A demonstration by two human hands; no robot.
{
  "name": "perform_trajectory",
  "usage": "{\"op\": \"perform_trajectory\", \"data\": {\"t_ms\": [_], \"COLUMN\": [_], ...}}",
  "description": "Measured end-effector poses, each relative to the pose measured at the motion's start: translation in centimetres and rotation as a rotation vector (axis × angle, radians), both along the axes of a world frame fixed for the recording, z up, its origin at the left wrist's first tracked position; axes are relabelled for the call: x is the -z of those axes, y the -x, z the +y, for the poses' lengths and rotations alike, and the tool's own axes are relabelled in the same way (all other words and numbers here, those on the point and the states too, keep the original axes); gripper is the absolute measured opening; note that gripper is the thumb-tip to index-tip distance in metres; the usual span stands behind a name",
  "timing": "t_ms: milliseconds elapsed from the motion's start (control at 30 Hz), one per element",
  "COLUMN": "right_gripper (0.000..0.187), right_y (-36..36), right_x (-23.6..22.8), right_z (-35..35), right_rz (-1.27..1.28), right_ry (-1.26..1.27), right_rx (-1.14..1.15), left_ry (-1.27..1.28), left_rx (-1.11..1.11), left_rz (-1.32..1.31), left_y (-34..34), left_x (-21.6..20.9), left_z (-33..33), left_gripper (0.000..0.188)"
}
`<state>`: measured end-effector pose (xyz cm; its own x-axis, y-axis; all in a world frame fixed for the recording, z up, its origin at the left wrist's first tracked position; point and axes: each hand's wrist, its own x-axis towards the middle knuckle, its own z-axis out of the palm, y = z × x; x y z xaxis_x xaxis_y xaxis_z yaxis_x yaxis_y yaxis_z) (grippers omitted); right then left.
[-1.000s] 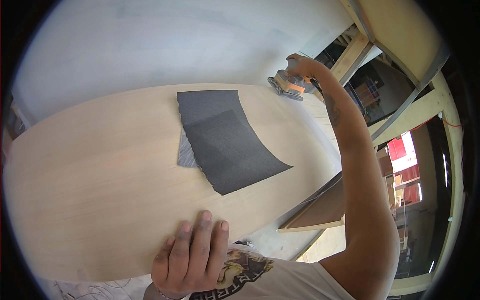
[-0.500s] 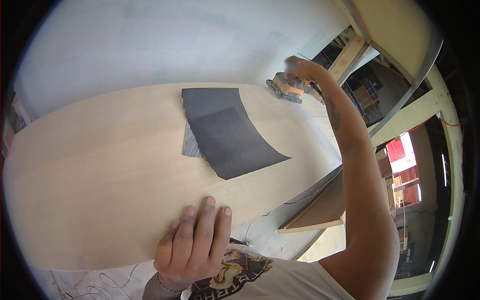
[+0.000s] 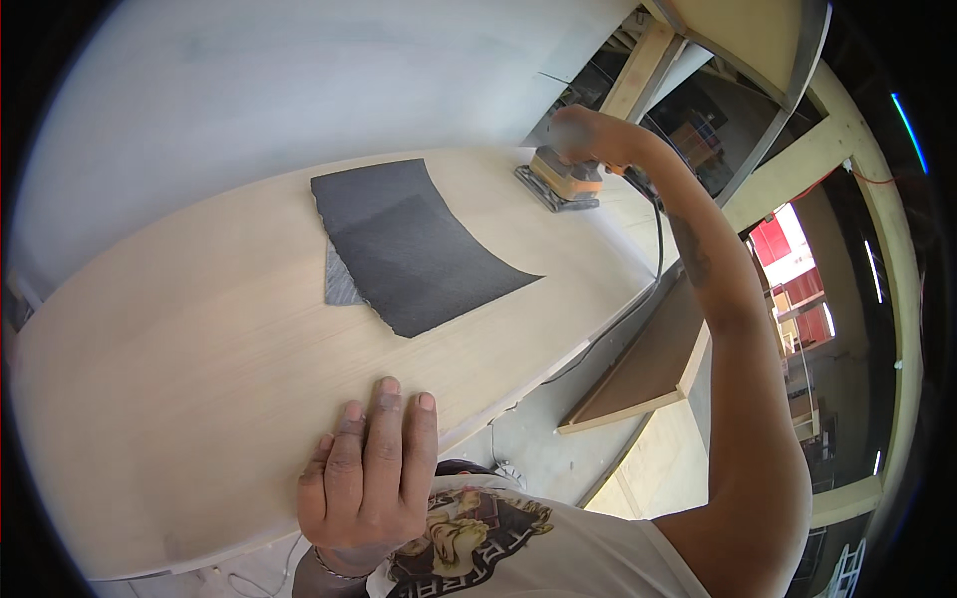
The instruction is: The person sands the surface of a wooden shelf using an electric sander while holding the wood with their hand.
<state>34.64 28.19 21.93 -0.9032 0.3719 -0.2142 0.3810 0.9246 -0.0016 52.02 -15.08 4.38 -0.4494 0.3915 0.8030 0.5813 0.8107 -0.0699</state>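
Note:
A long pale wooden panel (image 3: 199, 399) stretches across in front of me. My left hand (image 3: 369, 468) lies flat near its front edge, fingers extended and holding nothing. At the panel's far right end, my right hand (image 3: 598, 140) grips an orange and black electric sander (image 3: 563, 181) from above, its pad down on the wood. A dark cord trails from the sander over the panel's edge. Between the hands lies a curled dark grey sheet of sandpaper (image 3: 409, 249), and a smaller grey piece (image 3: 344, 277) sticks out from under its left side.
A large pale upright board (image 3: 299, 80) stands along the panel's far side. To the right are wooden framing (image 3: 797, 159) and a brown panel with a wooden edge (image 3: 638, 359) below the work. Thin cables lie on the floor (image 3: 528, 439).
My view has shifted to the right, so the sandpaper and panel appear further left. My right hand is still on the sander at the far end, and my left hand still rests on the panel.

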Motion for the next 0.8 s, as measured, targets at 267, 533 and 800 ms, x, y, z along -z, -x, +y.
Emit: {"op": "perform_trajectory", "data": {"t_ms": [267,533,800], "right_gripper": [0.079,0.078,0.076], "right_y": [-7.6,-12.2,-10.2], "right_x": [-0.6,-1.7,-1.4], "right_z": [0.9,0.9,1.3], "right_rz": [0.023,0.071,0.048], "right_ry": [-0.012,0.03,0.028], "right_rx": [-0.008,-0.034,-0.073], "left_ry": [0.012,0.04,-0.019], "left_rx": [-0.004,0.0,-0.015], "left_rz": [0.002,0.01,0.029], "left_y": [-0.2,1.4,1.4], "left_x": [1.0,1.2,1.4], "left_z": [0.3,-0.5,0.0], "left_gripper": [0.016,0.016,0.015]}}
